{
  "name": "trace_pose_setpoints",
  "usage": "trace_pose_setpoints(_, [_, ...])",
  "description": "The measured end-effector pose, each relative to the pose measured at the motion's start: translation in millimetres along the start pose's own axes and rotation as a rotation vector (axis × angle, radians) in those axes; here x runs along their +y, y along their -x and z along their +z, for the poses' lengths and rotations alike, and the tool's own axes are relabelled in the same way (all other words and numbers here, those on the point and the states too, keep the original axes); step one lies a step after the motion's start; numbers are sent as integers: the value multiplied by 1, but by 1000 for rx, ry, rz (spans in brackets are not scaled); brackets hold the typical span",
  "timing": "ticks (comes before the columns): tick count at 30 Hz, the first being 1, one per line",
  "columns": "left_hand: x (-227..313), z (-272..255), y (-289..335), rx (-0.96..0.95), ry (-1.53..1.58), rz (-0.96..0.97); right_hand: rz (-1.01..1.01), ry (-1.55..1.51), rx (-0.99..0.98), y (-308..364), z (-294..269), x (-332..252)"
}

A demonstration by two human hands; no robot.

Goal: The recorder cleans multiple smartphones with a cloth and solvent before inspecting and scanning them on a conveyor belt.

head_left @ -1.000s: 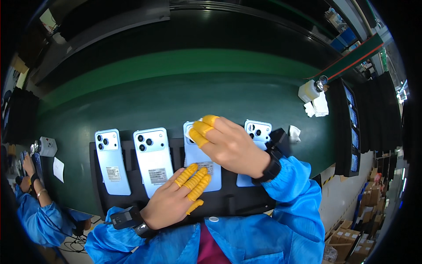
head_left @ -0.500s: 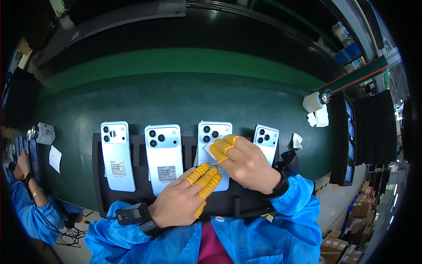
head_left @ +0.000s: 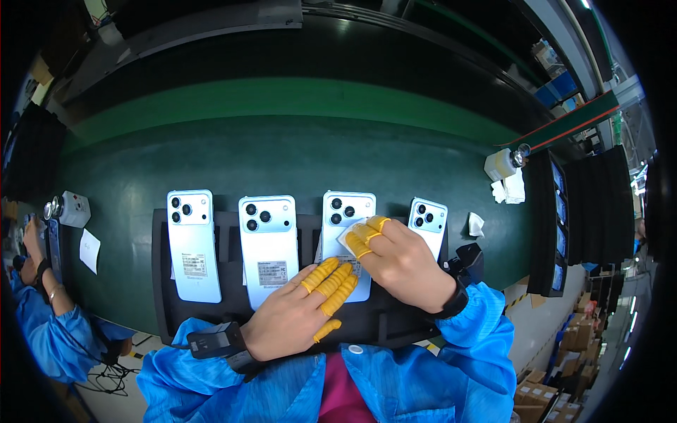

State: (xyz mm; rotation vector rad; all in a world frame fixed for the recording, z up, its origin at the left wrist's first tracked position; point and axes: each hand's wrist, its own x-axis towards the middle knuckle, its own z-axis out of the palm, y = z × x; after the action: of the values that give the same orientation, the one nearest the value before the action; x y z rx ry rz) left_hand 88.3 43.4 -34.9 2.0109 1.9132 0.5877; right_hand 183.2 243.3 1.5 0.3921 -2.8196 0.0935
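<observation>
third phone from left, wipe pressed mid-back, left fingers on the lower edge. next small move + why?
Probably draw the right hand with its white wipe down the third phone, toward the left hand. The wipe sits just below the camera cluster, so the lower back looks uncovered, and the left fingertips brace that end on the black tray.

Dark green bench top [head_left: 296, 151], grey rail behind; cardboard boxes [head_left: 564, 359] on floor, perhaps stacked, lower right
</observation>
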Motion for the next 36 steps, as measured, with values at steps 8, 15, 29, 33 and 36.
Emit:
trace_pose_setpoints(8, [-10, -30, 53, 79, -49, -246, -117, -125, 86, -59, 17, -8])
trace_pose_setpoints(15, [-21, -13, 61, 134, 33, -240, -249, -96, 72, -104, 50, -13])
trace_pose_setpoints(29, [-22, -12, 62, 161, 58, -231, -283, -96, 88, -92, 40, -28])
trace_pose_setpoints(33, [-22, -10, 64, 152, 89, -244, -263, -50, 48, -89, 44, -31])
trace_pose_setpoints(36, [-22, -7, 64, 193, 85, -235, -239, -50, -28, -81, 35, -33])
